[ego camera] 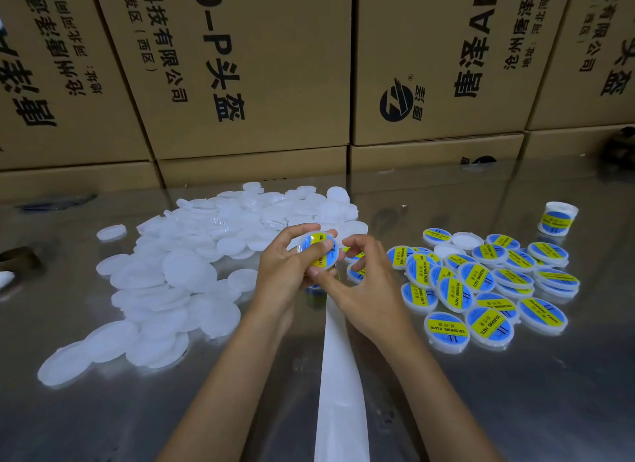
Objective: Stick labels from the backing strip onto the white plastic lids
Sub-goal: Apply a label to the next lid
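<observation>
Toward the left edge of the shiny metal tabletop lies a loose heap of plain white round plastic lids. Near the middle, your left hand curls its grip around one white lid with a blue and yellow round label, the thumb pressing on the label face. Your right hand touches the lid's lower rim with curled fingers; whether it pinches is hard to tell. The long white backing strip runs to the near edge. Finished labelled lids lie toward the right edge. The lid is probably light, stiff and slippery, so hold it by the rim. Your hands hide the labels left on the strip.
</observation>
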A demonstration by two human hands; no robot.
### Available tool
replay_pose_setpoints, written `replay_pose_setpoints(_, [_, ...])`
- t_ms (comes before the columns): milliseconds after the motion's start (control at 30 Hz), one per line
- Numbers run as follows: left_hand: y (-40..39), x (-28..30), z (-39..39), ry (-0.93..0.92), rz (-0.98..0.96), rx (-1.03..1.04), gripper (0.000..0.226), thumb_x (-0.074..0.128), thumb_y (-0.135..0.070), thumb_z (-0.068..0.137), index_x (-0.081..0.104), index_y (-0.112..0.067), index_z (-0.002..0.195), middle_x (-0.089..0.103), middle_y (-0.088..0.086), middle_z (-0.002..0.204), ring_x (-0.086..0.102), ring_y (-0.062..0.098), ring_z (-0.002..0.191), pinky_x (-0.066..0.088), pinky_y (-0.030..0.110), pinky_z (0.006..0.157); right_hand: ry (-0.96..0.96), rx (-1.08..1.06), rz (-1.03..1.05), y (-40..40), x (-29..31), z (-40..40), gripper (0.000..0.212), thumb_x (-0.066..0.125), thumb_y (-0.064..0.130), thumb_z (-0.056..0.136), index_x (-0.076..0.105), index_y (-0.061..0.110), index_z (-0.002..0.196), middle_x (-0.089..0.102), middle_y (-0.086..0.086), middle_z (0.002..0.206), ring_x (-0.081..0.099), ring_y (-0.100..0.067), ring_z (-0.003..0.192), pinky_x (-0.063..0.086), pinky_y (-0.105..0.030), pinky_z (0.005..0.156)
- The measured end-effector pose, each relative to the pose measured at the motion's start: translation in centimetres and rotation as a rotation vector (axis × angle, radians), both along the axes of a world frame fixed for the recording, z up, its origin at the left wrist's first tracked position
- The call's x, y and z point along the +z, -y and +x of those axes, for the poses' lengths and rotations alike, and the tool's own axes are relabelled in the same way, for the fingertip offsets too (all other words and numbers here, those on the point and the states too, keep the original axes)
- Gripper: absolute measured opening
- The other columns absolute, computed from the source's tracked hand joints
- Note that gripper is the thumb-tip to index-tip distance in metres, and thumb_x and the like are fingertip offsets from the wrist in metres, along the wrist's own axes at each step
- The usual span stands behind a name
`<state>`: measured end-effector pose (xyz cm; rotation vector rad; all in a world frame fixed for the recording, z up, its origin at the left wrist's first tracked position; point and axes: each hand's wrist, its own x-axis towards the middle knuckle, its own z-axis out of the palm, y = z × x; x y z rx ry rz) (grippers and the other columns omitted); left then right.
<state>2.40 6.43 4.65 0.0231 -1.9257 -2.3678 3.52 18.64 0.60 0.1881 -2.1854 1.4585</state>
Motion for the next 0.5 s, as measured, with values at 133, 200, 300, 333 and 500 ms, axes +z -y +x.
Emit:
replay_pose_setpoints(133, [-0.40, -0.04, 0.29, 0.015, -0.009, 0.006, 0.026, 0.081, -0.011, 0.081, 0.070, -0.015, 0.104, 0.078, 0.004, 0.101, 0.074, 0.032, 0.097, 0.057, 0.050, 0.093, 0.058, 0.016, -0.008, -0.01, -0.37, -0.14, 0.044, 0.074, 0.056, 0.072, 0.049, 0.032, 0.099, 0.057, 0.011, 0.098, 0.052, -0.004, 0.090, 0.044, -0.022, 0.073])
replay_pose_setpoints(200, [-0.31, -0.07, 0.30, 0.025, 0.030, 0.005, 0.024, 0.082, -0.012, 0.080, 0.069, -0.013, 0.100, 0.078, 0.007, 0.103, 0.074, 0.032, 0.094, 0.057, 0.046, 0.090, 0.075, 0.004, 0.000, 0.04, -0.46, -0.23, 0.044, 0.070, 0.063, 0.071, 0.051, 0.028, 0.089, 0.057, 0.010, 0.085, 0.053, -0.007, 0.079, 0.047, -0.030, 0.069])
replay_pose_setpoints(300, [0.02, -0.02, 0.18, 0.017, 0.078, 0.004, 0.024, 0.083, -0.012, 0.078, 0.067, -0.010, 0.095, 0.078, 0.006, 0.100, 0.073, 0.023, 0.081, 0.060, 0.034, 0.075, 0.094, 0.004, 0.031, 0.17, -0.40, -0.10, 0.055, 0.062, 0.074, 0.070, 0.048, 0.021, 0.070, 0.050, 0.010, 0.061, 0.046, -0.008, 0.058, 0.043, -0.037, 0.060])
replay_pose_setpoints(333, [0.08, -0.03, 0.14, 0.016, 0.087, 0.008, 0.025, 0.084, -0.012, 0.077, 0.067, -0.010, 0.095, 0.078, 0.006, 0.098, 0.073, 0.021, 0.078, 0.059, 0.032, 0.070, 0.096, 0.017, 0.052, 0.18, -0.40, -0.02, 0.055, 0.058, 0.074, 0.073, 0.047, 0.022, 0.065, 0.049, 0.011, 0.057, 0.045, -0.007, 0.056, 0.040, -0.035, 0.056])
replay_pose_setpoints(500, [0.13, -0.11, -0.18, -0.005, 0.157, -0.012, 0.021, 0.082, -0.010, 0.079, 0.063, -0.008, 0.089, 0.077, 0.011, 0.102, 0.075, 0.026, 0.088, 0.062, 0.034, 0.071, 0.084, 0.033, 0.144, 0.36, -0.60, 0.10, 0.048, 0.040, 0.058, 0.096, 0.040, 0.023, 0.063, 0.048, 0.009, 0.055, 0.045, -0.012, 0.057, 0.036, -0.034, 0.056])
